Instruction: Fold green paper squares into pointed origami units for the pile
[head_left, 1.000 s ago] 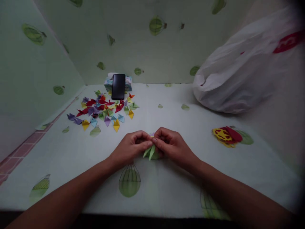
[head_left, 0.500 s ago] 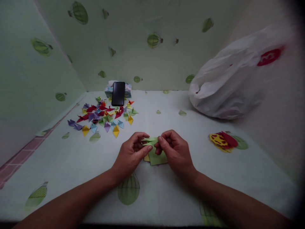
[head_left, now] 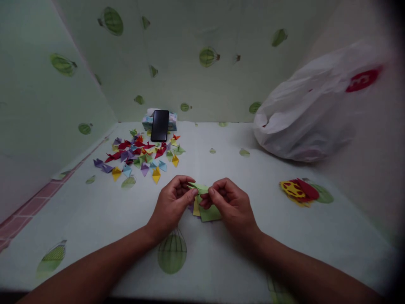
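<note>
Between my two hands is a small folded piece of green origami paper, raised just above the table. My left hand pinches its left end between thumb and fingers. Its right end is pinched by my right hand. Beneath it, partly covered by my hands, lie square paper sheets: a green sheet on top, with a yellow sheet and a bit of purple showing at the left.
Several folded paper cranes in mixed colours are spread at the back left. Behind them a black phone leans on a tissue box. A white plastic bag stands back right, with red and yellow paper cutouts before it.
The folded green paper's left end has gone from two spread points to looking flatter and more closed. Both hands keep their pinch. The whole view has shifted slightly.
</note>
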`<action>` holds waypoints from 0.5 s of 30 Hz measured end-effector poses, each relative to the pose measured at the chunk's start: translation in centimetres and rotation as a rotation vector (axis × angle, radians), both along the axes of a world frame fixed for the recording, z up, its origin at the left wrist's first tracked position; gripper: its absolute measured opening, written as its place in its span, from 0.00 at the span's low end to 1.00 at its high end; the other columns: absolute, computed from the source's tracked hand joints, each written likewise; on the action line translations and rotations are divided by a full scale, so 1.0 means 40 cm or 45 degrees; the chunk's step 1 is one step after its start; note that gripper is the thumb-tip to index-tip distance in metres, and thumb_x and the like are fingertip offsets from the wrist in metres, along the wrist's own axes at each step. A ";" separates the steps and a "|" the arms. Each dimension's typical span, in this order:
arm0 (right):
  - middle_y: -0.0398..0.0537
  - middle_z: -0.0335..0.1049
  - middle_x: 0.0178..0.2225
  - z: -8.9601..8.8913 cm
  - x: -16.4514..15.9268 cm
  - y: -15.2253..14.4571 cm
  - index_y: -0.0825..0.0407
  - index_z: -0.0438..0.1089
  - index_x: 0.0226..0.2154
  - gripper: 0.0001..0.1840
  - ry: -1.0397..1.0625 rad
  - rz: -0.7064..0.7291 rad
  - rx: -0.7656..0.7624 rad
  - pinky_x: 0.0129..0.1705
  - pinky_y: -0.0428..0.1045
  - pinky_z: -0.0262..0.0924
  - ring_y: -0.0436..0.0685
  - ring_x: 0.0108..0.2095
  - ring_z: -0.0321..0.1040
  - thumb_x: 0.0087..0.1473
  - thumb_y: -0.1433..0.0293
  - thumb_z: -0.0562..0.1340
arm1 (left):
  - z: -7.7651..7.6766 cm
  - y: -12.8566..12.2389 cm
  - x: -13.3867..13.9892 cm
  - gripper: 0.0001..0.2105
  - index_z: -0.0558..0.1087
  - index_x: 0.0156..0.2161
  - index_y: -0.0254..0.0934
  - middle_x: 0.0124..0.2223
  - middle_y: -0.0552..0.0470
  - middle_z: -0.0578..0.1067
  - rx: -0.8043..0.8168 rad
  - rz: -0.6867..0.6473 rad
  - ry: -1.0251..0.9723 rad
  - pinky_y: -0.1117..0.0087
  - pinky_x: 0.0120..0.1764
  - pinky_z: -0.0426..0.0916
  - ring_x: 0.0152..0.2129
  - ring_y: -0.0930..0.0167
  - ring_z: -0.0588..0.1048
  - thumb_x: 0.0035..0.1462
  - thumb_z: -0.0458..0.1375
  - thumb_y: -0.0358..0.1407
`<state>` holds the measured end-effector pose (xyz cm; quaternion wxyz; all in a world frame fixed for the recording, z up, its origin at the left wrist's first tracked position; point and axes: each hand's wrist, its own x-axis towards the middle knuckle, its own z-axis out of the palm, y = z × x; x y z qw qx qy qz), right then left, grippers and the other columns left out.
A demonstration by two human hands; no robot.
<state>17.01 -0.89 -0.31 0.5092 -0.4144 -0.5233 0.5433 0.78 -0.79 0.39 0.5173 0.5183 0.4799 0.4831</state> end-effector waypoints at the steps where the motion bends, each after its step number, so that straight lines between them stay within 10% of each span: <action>1: 0.44 0.74 0.23 -0.002 -0.001 -0.001 0.50 0.61 0.27 0.14 -0.005 0.010 0.002 0.32 0.49 0.70 0.51 0.24 0.73 0.56 0.61 0.64 | 0.000 0.001 -0.001 0.11 0.70 0.41 0.34 0.29 0.55 0.72 -0.005 0.002 0.000 0.73 0.31 0.68 0.26 0.74 0.71 0.55 0.63 0.37; 15: 0.49 0.76 0.30 -0.030 -0.003 -0.026 0.51 0.65 0.30 0.09 -0.315 0.034 0.222 0.34 0.50 0.69 0.54 0.31 0.75 0.60 0.64 0.60 | -0.002 -0.009 -0.002 0.05 0.70 0.35 0.37 0.31 0.55 0.71 0.184 0.130 0.215 0.73 0.30 0.66 0.25 0.74 0.70 0.55 0.61 0.34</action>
